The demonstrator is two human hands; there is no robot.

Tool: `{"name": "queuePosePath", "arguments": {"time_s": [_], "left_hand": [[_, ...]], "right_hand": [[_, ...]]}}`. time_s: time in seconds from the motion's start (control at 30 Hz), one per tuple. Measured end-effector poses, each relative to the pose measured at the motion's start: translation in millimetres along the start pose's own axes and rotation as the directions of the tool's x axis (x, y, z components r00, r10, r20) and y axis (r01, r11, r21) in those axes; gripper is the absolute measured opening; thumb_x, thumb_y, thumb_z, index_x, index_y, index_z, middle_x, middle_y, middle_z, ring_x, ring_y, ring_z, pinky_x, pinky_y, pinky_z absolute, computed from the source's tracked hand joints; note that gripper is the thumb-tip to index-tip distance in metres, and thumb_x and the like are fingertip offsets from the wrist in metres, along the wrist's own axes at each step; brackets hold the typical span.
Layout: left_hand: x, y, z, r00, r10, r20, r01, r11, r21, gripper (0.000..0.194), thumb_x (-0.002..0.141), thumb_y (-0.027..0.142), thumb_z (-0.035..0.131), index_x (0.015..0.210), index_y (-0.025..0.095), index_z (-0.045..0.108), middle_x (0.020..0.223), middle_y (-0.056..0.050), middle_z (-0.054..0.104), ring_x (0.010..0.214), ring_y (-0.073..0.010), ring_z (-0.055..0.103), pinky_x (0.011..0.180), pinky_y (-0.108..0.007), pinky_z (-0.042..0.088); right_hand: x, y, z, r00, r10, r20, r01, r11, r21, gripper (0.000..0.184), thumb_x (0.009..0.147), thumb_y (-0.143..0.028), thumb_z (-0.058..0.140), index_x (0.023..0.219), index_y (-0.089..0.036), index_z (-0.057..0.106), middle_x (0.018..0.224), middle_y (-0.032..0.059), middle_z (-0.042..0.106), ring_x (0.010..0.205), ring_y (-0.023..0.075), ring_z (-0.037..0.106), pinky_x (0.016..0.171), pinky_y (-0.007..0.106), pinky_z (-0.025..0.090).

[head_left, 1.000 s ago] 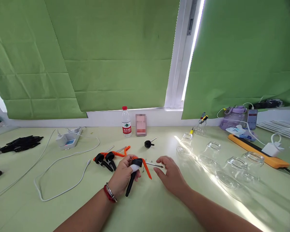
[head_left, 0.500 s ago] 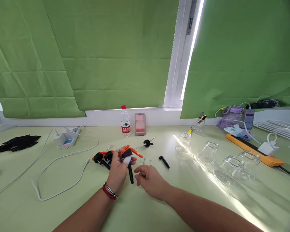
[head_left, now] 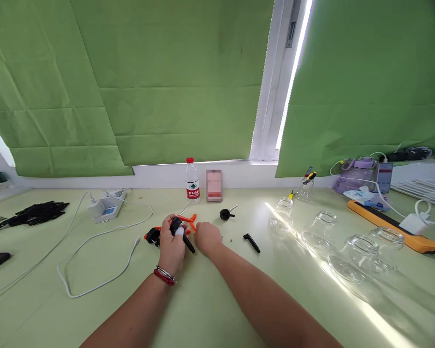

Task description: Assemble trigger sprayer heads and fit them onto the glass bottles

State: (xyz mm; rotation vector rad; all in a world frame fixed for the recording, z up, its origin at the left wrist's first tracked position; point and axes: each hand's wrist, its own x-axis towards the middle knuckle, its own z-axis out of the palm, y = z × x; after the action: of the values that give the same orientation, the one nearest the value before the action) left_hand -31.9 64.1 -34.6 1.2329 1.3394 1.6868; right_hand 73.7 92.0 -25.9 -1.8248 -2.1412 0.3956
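Observation:
My left hand point(head_left: 172, 249) grips a black plastic part with a handle point(head_left: 188, 243), whose stem slants down to the right past a white wrap on my thumb. Orange forked pieces point(head_left: 188, 218) stick out just beyond it. My right hand point(head_left: 207, 238) is closed beside the orange tips, knuckles up; its fingertips and whatever they pinch are hidden. Another black part with orange trim point(head_left: 152, 236) lies against my left hand's far side. A round black piece with a metal rod point(head_left: 225, 214) and a loose black handle point(head_left: 252, 243) lie to the right, near a tiny metal bit point(head_left: 231, 240).
Several upturned glass jars point(head_left: 358, 256) stand at right, before an orange power strip point(head_left: 395, 227). A water bottle point(head_left: 193, 181) and a phone point(head_left: 214, 186) are at the back. A white cable point(head_left: 105, 290) loops at left, near a black bundle point(head_left: 39, 215).
My right hand has moved left and away from me, up to the orange pieces, and its fingers have closed. My left hand has tilted the black part and shifted slightly left.

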Motion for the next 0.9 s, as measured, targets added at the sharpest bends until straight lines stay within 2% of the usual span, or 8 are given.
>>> {"name": "queuePosePath", "arguments": {"time_s": [0.07, 0.17, 0.27, 0.4, 0.5, 0.6, 0.73, 0.9], "left_hand": [[0.5, -2.8, 0.7, 0.999, -0.034, 0.018, 0.033, 0.998, 0.046, 0.048, 0.077, 0.012, 0.046, 0.122, 0.025, 0.041, 0.106, -0.006, 0.056, 0.087, -0.0153, 0.063, 0.080, -0.031, 0.052], [0.4, -6.2, 2.6, 0.995, -0.082, 0.048, 0.078, 0.993, 0.092, 0.048, 0.076, 0.011, 0.046, 0.123, 0.021, 0.043, 0.106, -0.008, 0.059, 0.087, -0.0164, 0.063, 0.082, -0.032, 0.052], [0.3, -9.6, 3.6, 0.990, -0.112, 0.083, 0.098, 0.984, 0.150, 0.050, 0.076, 0.012, 0.048, 0.125, 0.018, 0.044, 0.104, -0.010, 0.062, 0.084, -0.0181, 0.065, 0.081, -0.034, 0.051], [2.9, -13.2, 0.9, 0.987, -0.114, 0.116, 0.078, 0.959, 0.274, 0.053, 0.074, 0.013, 0.053, 0.127, 0.016, 0.048, 0.103, -0.012, 0.065, 0.078, -0.0204, 0.066, 0.076, -0.035, 0.051], [5.5, -12.5, -2.9, 0.989, -0.086, 0.124, 0.032, 0.922, 0.385, 0.048, 0.071, 0.017, 0.059, 0.119, 0.017, 0.057, 0.097, -0.011, 0.068, 0.078, -0.0231, 0.066, 0.073, -0.035, 0.050], [6.4, -7.6, -6.2, 0.992, -0.057, 0.117, -0.012, 0.857, 0.516, 0.038, 0.069, 0.022, 0.062, 0.106, 0.022, 0.064, 0.091, -0.008, 0.070, 0.084, -0.0271, 0.065, 0.072, -0.035, 0.048], [6.7, 1.3, -8.5, 0.995, -0.034, 0.095, -0.042, 0.722, 0.690, 0.029, 0.069, 0.028, 0.062, 0.097, 0.025, 0.066, 0.096, -0.008, 0.069, 0.089, -0.0305, 0.062, 0.069, -0.036, 0.045], [9.1, 3.6, -9.2, 0.997, -0.033, 0.064, -0.033, 0.578, 0.815, 0.019, 0.074, 0.033, 0.056, 0.088, 0.022, 0.061, 0.096, -0.010, 0.067, 0.087, -0.0311, 0.061, 0.065, -0.036, 0.044]], "right_hand": [[1.9, 6.4, -1.9, 0.999, 0.032, -0.018, -0.033, 0.999, -0.012, 0.017, 0.083, -0.022, 0.053, 0.091, -0.013, 0.065, 0.091, 0.0144, 0.067, 0.085, 0.0243, 0.064, 0.067, 0.030, 0.045], [2.1, 23.4, -13.3, 0.994, 0.064, -0.086, -0.066, 0.998, -0.015, 0.021, 0.087, -0.020, 0.046, 0.094, -0.013, 0.064, 0.093, 0.0148, 0.066, 0.086, 0.0235, 0.062, 0.069, 0.030, 0.044], [3.4, 45.7, -30.6, 0.979, 0.069, -0.193, -0.071, 0.998, -0.001, 0.029, 0.091, -0.021, 0.037, 0.103, -0.014, 0.062, 0.104, 0.0146, 0.061, 0.098, 0.0239, 0.057, 0.078, 0.033, 0.042], [8.6, 76.3, -43.9, 0.960, 0.105, -0.260, -0.095, 0.994, 0.051, 0.024, 0.088, -0.021, 0.044, 0.093, -0.015, 0.067, 0.116, 0.0143, 0.055, 0.111, 0.0265, 0.048, 0.089, 0.035, 0.037], [11.5, 93.3, -40.5, 0.963, 0.167, -0.213, -0.141, 0.981, 0.130, 0.018, 0.084, -0.017, 0.050, 0.084, -0.014, 0.068, 0.102, 0.0133, 0.061, 0.094, 0.0230, 0.057, 0.076, 0.031, 0.042], [11.4, 101.3, -34.3, 0.966, 0.203, -0.159, -0.168, 0.963, 0.209, 0.014, 0.082, -0.018, 0.053, 0.079, -0.014, 0.066, 0.084, 0.0104, 0.065, 0.074, 0.0185, 0.060, 0.061, 0.026, 0.041], [7.8, 104.3, -35.0, 0.963, 0.212, -0.169, -0.157, 0.944, 0.289, 0.014, 0.081, -0.022, 0.057, 0.074, -0.014, 0.066, 0.081, 0.0108, 0.065, 0.071, 0.0180, 0.059, 0.057, 0.026, 0.038], [-0.6, 111.9, -49.1, 0.949, 0.214, -0.231, -0.116, 0.920, 0.374, 0.018, 0.080, -0.026, 0.053, 0.077, -0.016, 0.068, 0.075, 0.0078, 0.064, 0.060, 0.0160, 0.055, 0.051, 0.026, 0.036]]}}
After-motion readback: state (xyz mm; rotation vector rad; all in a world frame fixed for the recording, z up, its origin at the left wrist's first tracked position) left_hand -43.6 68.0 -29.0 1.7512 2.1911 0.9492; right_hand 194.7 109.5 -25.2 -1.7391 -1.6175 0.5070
